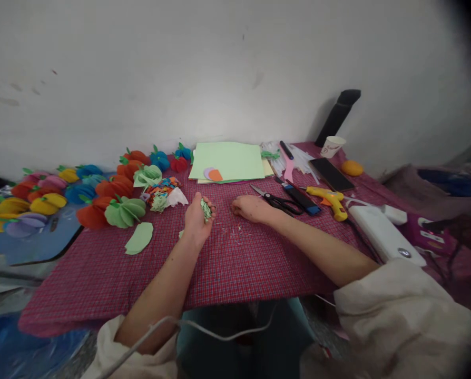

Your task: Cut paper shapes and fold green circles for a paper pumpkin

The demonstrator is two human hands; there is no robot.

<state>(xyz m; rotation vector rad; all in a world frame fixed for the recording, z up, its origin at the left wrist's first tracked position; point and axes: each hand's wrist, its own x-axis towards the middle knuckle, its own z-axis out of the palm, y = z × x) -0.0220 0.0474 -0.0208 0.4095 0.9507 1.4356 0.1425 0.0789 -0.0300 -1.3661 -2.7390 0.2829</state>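
My left hand (199, 215) is curled, palm up, around small green paper scraps (206, 209) above the checked red cloth. Just right of it, my right hand (251, 207) rests low over the cloth with its fingers bent together; whatever they pinch, if anything, is too small to make out. Tiny bits lie on the cloth between and below the hands. A pile of colourful paper scraps (162, 193) sits to the left of my left hand, and light green cut paper pieces (139, 238) lie nearer the front left. Black-handled scissors (278, 201) lie beside my right hand.
Folded paper pumpkins (97, 209) crowd the left side. Green paper sheets (231, 162) lie at the back. On the right are a yellow glue gun (330, 201), a phone (332, 175), a paper cup (332, 146), and a white power bank (386, 235). A white cable crosses the front.
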